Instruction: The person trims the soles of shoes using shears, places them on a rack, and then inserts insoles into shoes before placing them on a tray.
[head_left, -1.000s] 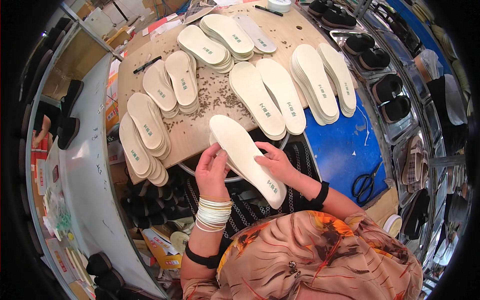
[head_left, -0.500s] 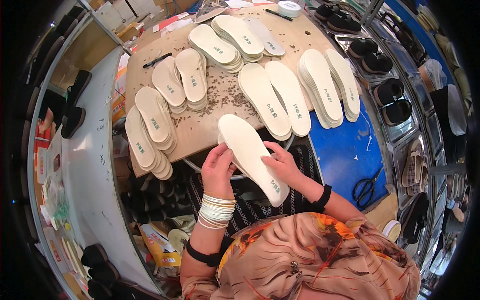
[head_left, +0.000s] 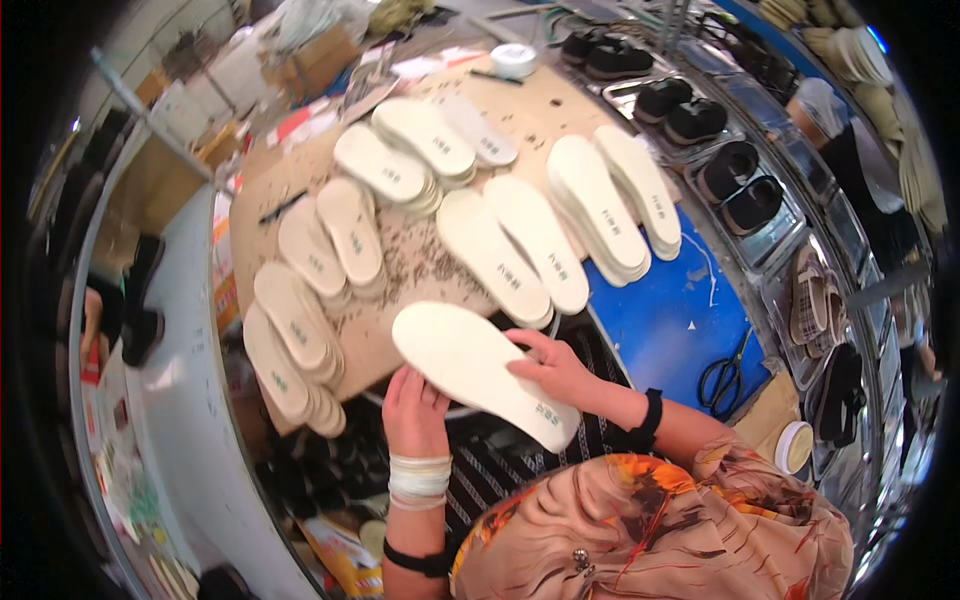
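A cream insole point(head_left: 470, 365) with small green print near its heel is held tilted in front of me, its broad toe end up and to the left. My right hand point(head_left: 555, 368) is closed on its right edge, thumb flat on top and the other fingers underneath. At the lower left edge, my left hand point(head_left: 415, 412) has its fingers bunched together against the insole, their tips partly hidden by it. Beyond my hands lie a pair of insole piles point(head_left: 495, 265), with more piles point(head_left: 598, 215) to their right and stacked insoles point(head_left: 285, 365) on the left.
A wooden board point(head_left: 400, 285) strewn with small brown bits carries the stacks. Black scissors point(head_left: 722, 385) lie on a blue surface point(head_left: 650, 325) at right, near a round tub point(head_left: 795, 447). Dark shoes point(head_left: 740, 185) stand on metal trays. A black pen point(head_left: 283, 207) lies at left.
The head view has shifted, so the board and stacks sit lower and further left. The insole has tilted more to the left, and my left hand has slid down along its edge.
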